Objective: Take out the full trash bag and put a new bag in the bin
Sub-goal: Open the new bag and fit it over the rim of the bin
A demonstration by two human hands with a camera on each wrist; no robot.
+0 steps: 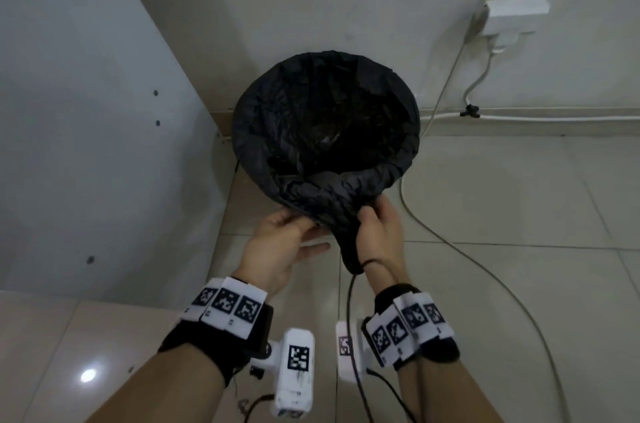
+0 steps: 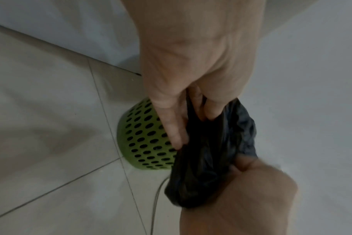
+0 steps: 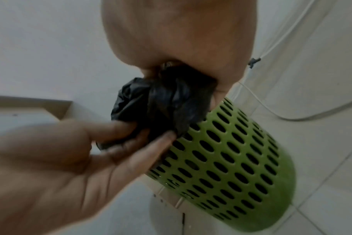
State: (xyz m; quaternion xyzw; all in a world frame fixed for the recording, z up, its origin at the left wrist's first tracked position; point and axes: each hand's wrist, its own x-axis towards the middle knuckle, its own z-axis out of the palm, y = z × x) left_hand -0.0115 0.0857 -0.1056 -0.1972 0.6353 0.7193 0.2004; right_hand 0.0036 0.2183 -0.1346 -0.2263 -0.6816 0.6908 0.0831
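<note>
A black trash bag lines a green perforated bin that stands on the floor by the wall, with the bag's edge rolled over the rim. At the near rim the slack plastic is gathered into a bunch. My right hand grips that bunch in its fist, and a tail of it hangs below the hand. My left hand pinches the same bunch from the left, its fingertips pressed into the folds. In the head view the bag hides the bin's wall.
A white cabinet panel stands close on the left of the bin. A wall socket with plugs is up on the right, and a white cable runs from it across the tiled floor past the bin.
</note>
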